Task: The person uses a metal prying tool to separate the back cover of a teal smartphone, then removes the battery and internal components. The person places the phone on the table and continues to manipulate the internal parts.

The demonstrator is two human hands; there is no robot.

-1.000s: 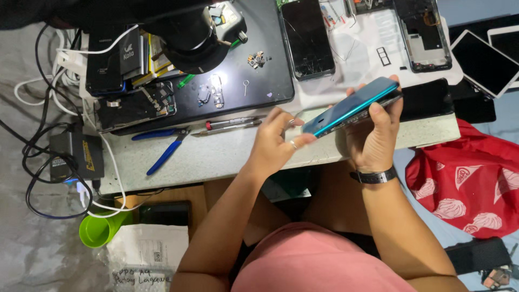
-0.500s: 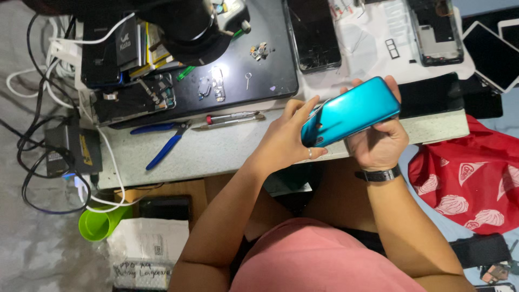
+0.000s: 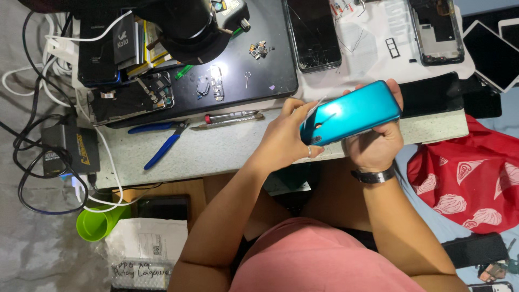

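A teal phone [image 3: 351, 113] is held above the front edge of the workbench [image 3: 216, 151], its glossy back facing me. My right hand [image 3: 378, 143], with a dark watch on the wrist, cradles the phone from below and behind. My left hand [image 3: 286, 135], with a ring on one finger, is at the phone's left end, and its fingertips pinch a thin white pick [image 3: 318, 104] against the phone's edge.
On the bench lie blue-handled pliers [image 3: 162, 146], tweezers [image 3: 232, 117], a black mat [image 3: 259, 75] with small parts, a cracked phone [image 3: 313, 32], an opened phone frame [image 3: 435, 30] and a microscope base [image 3: 184, 27]. Cables and a power adapter [image 3: 70, 148] are on the left, a red bag [image 3: 465, 178] on the right.
The teal phone has turned from nearly edge-on to its back facing me and has risen slightly. My left hand has moved in against its left end.
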